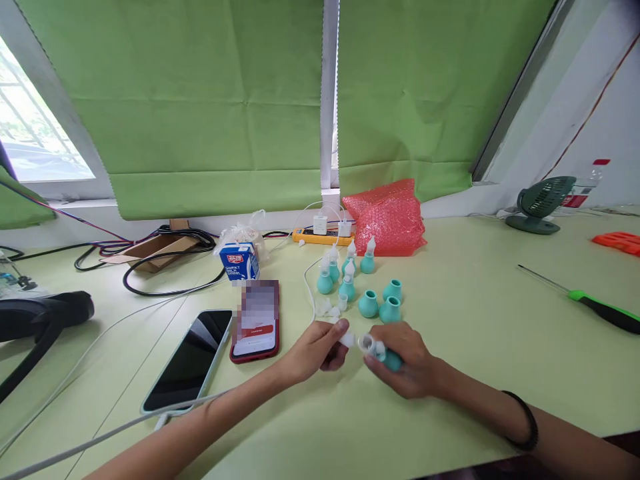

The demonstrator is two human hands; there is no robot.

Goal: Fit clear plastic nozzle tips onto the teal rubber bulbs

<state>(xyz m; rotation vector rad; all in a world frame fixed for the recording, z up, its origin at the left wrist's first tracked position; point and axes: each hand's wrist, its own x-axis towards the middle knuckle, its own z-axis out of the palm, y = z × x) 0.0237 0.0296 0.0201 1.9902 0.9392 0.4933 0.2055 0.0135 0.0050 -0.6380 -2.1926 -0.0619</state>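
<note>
On my feed the right hand (409, 357) is curled snugly around a teal bulb (393, 361) with a white collar (368, 344). The bulb's long axis slants across that grip, its open collar end pointing left, toward the left hand (320, 347). I see that hand pinching a small white piece (347, 340) between thumb and fingers, just beside the collar. Beyond the right hand stand three open-mouthed bulbs (369, 304). A pale green table (475, 320) spreads under both hands, running back to green blinds (200, 100); a screwdriver (603, 312) lies well to their right.
</note>
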